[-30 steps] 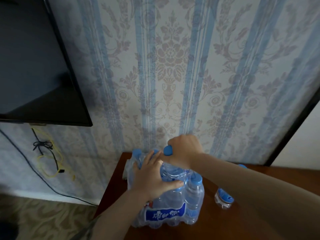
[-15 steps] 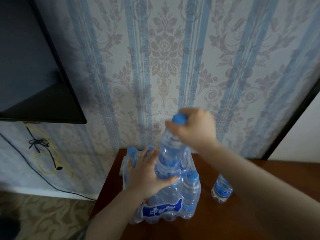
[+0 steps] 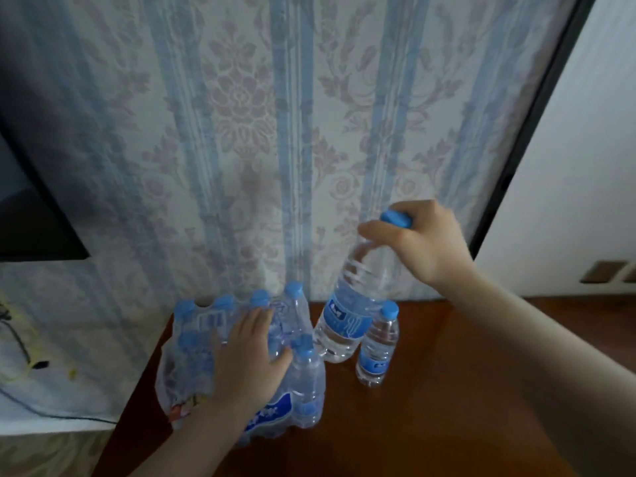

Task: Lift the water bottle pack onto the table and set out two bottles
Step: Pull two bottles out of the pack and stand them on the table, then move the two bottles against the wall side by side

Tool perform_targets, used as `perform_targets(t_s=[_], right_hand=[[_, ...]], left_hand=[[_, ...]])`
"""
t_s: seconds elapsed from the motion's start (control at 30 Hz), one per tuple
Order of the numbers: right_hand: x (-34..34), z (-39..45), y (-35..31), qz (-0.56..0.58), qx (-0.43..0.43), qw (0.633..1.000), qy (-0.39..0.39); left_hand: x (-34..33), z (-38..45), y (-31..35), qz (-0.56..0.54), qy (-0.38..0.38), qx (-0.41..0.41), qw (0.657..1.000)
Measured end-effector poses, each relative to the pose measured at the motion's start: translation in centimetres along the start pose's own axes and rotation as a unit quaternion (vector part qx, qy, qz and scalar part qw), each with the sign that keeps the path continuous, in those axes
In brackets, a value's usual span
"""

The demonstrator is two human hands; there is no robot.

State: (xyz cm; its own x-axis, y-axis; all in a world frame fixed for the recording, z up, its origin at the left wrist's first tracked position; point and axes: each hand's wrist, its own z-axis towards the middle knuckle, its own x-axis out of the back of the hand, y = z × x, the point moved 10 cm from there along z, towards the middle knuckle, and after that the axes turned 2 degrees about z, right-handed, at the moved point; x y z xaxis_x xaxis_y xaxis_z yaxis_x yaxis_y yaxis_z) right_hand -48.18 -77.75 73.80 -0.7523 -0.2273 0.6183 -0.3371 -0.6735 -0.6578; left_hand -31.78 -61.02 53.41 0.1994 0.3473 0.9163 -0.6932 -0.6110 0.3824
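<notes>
The shrink-wrapped water bottle pack (image 3: 203, 342) with blue caps stands at the left end of the dark wooden table (image 3: 430, 407). My left hand (image 3: 253, 359) lies flat on top of the pack, fingers spread. My right hand (image 3: 418, 242) grips a clear bottle (image 3: 347, 321) by its blue cap and neck, holding it tilted in the air just right of the pack. A second, smaller-looking bottle (image 3: 378, 346) stands upright on the table beside it.
Striped floral wallpaper rises right behind the table. A dark TV screen (image 3: 31, 215) hangs at the left, with cables (image 3: 17, 356) below it. A dark door frame (image 3: 537, 111) and white wall are at the right. Patterned carpet lies left of the table.
My right hand has pulled the bottle fully out of the pack and carried it to the right, above the standing bottle. My left hand stayed on the pack.
</notes>
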Motion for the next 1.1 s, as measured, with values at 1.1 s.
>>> perform_targets(t_s=[1.1], right_hand=[[0.6,-6.8,28.2,-0.196,-0.128,0.965,-0.122]], left_hand=[[-24.3,-3.4,15.1,-0.053,-0.296,-0.06,0.952]])
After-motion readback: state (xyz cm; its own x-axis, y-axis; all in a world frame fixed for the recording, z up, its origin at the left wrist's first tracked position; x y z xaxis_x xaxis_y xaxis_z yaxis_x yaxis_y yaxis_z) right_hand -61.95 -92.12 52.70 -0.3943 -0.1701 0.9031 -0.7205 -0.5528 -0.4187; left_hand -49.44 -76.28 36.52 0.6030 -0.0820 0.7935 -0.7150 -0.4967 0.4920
